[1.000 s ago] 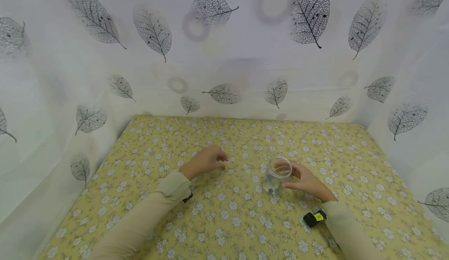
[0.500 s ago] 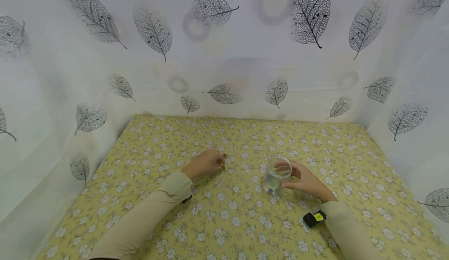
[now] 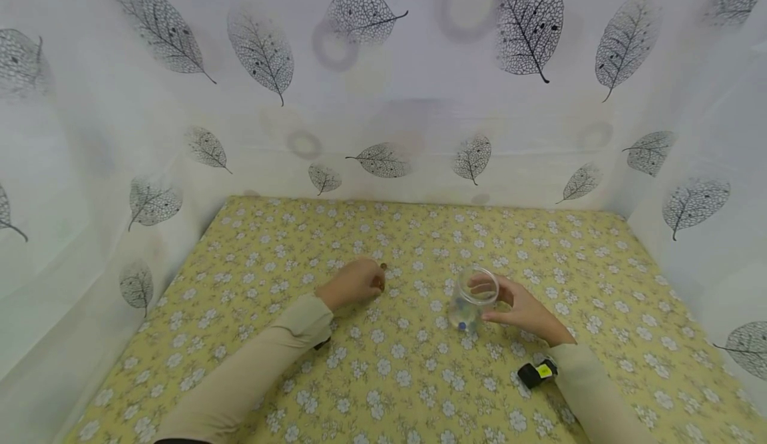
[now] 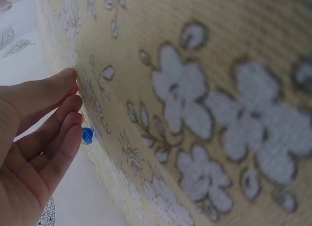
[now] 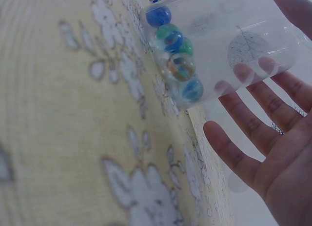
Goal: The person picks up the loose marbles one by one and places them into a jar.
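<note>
My left hand (image 3: 352, 282) is low over the cloth, left of the jar. In the left wrist view its thumb and forefinger pinch an orange-red marble (image 4: 73, 88), mostly hidden by the fingertips. A blue marble (image 4: 87, 135) shows just beyond the lower fingers, apart from the pinch. In the head view a brown-looking marble (image 3: 383, 266) lies at the far side of the knuckles. My right hand (image 3: 521, 307) holds a clear open-topped jar (image 3: 469, 304) from its right side, thumb and fingers curved about the wall. Several blue, green and orange-streaked glass marbles (image 5: 181, 67) lie at the jar's bottom.
A yellow flowered cloth (image 3: 407, 377) covers the table. White leaf-printed curtains (image 3: 389, 118) hang behind it and at both sides. A black wrist camera (image 3: 536, 373) with a yellow label is strapped by the right sleeve.
My left hand has come down and slightly nearer, its thumb and fingers closing together on a marble. The right hand and the jar stay put.
</note>
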Action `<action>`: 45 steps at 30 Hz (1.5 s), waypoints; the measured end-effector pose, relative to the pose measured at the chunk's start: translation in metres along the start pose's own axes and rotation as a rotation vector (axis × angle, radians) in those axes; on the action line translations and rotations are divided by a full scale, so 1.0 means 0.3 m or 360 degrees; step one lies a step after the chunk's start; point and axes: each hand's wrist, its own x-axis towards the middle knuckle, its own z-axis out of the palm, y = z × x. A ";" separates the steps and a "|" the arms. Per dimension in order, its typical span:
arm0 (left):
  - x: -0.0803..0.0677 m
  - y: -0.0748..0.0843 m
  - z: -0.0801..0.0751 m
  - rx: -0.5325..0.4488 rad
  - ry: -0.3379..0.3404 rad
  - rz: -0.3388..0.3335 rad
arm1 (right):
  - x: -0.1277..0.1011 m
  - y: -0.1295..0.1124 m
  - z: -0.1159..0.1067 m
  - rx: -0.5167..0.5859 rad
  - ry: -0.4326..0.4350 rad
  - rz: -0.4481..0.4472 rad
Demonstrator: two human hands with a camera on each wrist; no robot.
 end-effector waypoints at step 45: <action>0.012 0.287 -0.161 -0.0113 0.0381 0.0266 | 0.001 0.004 -0.002 0.0051 -0.0010 -0.0001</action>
